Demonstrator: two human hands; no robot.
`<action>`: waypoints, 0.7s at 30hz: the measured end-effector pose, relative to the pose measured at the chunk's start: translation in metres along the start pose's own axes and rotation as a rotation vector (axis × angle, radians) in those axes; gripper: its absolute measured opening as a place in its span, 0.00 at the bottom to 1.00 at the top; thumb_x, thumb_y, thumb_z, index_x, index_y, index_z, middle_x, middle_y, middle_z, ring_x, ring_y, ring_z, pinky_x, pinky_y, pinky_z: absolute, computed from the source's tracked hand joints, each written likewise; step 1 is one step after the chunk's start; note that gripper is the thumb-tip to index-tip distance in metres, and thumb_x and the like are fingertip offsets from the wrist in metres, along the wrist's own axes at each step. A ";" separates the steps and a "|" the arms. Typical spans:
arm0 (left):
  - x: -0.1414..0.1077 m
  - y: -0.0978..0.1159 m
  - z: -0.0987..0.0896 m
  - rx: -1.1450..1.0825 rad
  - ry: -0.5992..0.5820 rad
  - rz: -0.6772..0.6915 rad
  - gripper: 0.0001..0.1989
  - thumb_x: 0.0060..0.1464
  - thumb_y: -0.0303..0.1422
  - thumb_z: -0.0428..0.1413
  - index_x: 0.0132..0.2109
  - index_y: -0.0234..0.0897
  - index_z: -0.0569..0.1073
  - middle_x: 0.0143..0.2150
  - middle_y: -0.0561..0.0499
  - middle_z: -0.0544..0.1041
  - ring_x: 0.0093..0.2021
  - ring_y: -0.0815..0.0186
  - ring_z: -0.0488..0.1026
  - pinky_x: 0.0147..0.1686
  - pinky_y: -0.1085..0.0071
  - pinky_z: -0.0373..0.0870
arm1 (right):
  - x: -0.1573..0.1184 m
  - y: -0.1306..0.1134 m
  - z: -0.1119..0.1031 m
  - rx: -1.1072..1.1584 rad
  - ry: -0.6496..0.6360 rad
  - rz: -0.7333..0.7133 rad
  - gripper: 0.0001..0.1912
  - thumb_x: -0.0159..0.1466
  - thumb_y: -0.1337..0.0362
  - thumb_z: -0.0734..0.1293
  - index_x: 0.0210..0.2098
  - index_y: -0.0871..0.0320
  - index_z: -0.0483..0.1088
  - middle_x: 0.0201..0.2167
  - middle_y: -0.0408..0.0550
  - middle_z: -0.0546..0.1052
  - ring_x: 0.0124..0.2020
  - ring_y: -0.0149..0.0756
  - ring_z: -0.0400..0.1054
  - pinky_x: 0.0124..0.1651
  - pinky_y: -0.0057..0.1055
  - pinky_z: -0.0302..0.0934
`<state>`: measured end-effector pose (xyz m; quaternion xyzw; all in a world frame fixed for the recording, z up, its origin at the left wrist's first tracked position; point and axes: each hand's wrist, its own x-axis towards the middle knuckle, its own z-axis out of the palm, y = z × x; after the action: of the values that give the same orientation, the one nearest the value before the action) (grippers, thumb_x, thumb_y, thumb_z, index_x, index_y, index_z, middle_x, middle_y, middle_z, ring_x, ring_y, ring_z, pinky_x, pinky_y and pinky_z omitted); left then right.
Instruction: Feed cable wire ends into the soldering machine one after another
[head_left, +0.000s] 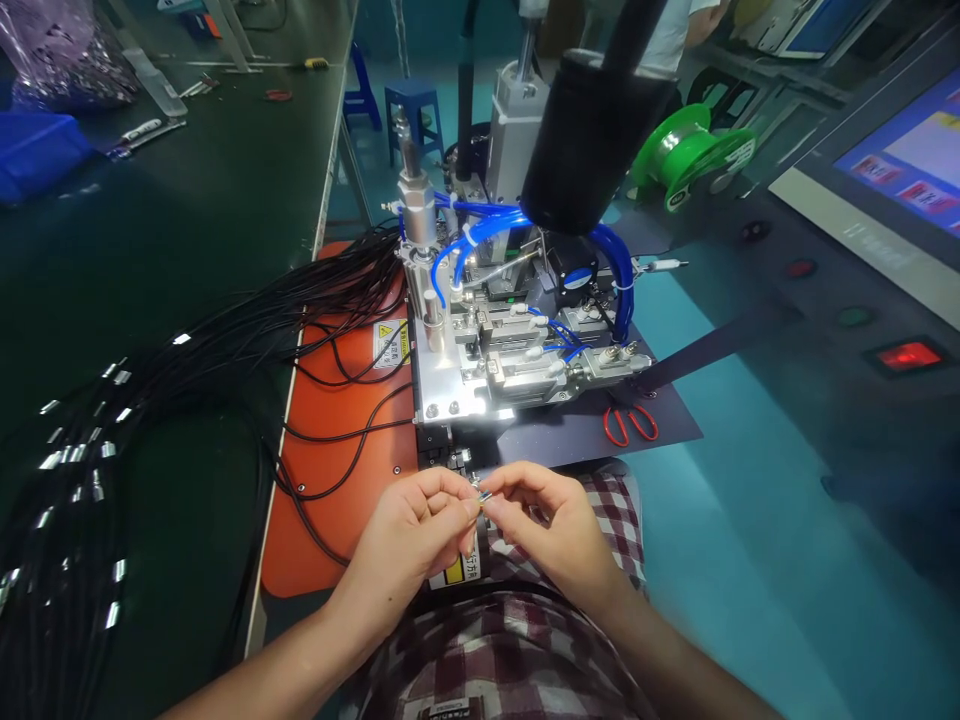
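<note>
My left hand point(412, 530) and my right hand point(562, 530) meet in front of my lap, just short of the machine's near edge. Thumb and forefinger of each are pinched on a small shiny metal piece point(484, 497); the fingertips cover most of it, so its exact kind is hidden. A black cable point(319, 540) runs across the orange base plate point(337, 400) toward my left hand and disappears behind it. Beyond my hands stands a bench machine with metal cylinders point(525, 375) and blue air tubes point(495, 222).
A thick bundle of black cables point(187, 350) with shiny ends lies on the dark table at left. Red-handled scissors point(630, 427) rest right of the machine. A green wire spool point(679, 160), a black tube point(592, 140) and a control panel point(847, 250) stand beyond and to the right.
</note>
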<state>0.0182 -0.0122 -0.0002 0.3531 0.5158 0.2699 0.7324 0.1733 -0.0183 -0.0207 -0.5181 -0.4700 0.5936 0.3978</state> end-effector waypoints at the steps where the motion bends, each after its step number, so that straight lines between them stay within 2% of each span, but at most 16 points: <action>1: 0.000 0.000 0.000 0.007 -0.001 0.005 0.07 0.54 0.34 0.54 0.32 0.34 0.67 0.18 0.58 0.66 0.16 0.79 0.50 0.16 0.79 0.42 | 0.001 0.000 0.001 0.000 0.009 0.008 0.04 0.56 0.65 0.68 0.29 0.60 0.71 0.20 0.41 0.69 0.20 0.27 0.60 0.22 0.24 0.57; 7: 0.001 0.003 0.001 0.084 0.029 0.013 0.10 0.51 0.37 0.56 0.32 0.33 0.68 0.18 0.57 0.66 0.16 0.79 0.51 0.16 0.80 0.44 | 0.002 -0.003 0.000 -0.031 0.006 0.021 0.06 0.57 0.64 0.67 0.26 0.59 0.69 0.20 0.40 0.68 0.20 0.28 0.59 0.23 0.25 0.57; 13: 0.001 0.010 -0.002 0.179 0.032 -0.009 0.10 0.50 0.37 0.56 0.34 0.33 0.68 0.20 0.57 0.67 0.17 0.77 0.53 0.16 0.80 0.46 | 0.004 -0.001 -0.003 0.004 -0.034 0.049 0.08 0.59 0.63 0.66 0.25 0.59 0.66 0.19 0.38 0.64 0.19 0.26 0.55 0.21 0.25 0.51; 16: 0.002 0.011 -0.011 0.362 0.067 0.117 0.07 0.53 0.35 0.54 0.37 0.36 0.69 0.23 0.57 0.66 0.20 0.74 0.59 0.19 0.78 0.53 | 0.011 0.005 -0.005 0.063 0.008 0.039 0.10 0.59 0.61 0.65 0.25 0.59 0.65 0.19 0.37 0.62 0.18 0.25 0.52 0.21 0.25 0.47; 19: 0.006 0.008 -0.022 0.687 0.156 0.348 0.05 0.55 0.31 0.52 0.37 0.37 0.71 0.31 0.53 0.70 0.30 0.69 0.67 0.28 0.75 0.63 | 0.024 0.014 -0.005 0.097 0.012 0.064 0.11 0.58 0.59 0.66 0.24 0.59 0.64 0.17 0.36 0.60 0.17 0.25 0.49 0.20 0.25 0.44; 21: 0.009 0.005 -0.029 0.853 0.199 0.478 0.07 0.57 0.29 0.50 0.38 0.38 0.73 0.35 0.51 0.71 0.36 0.67 0.69 0.35 0.73 0.65 | 0.033 0.019 -0.003 0.113 0.011 0.087 0.12 0.57 0.59 0.66 0.23 0.59 0.64 0.17 0.36 0.59 0.18 0.25 0.48 0.20 0.25 0.43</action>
<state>-0.0065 0.0051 -0.0079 0.7023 0.5521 0.2275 0.3875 0.1719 0.0090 -0.0473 -0.5180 -0.4107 0.6331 0.4027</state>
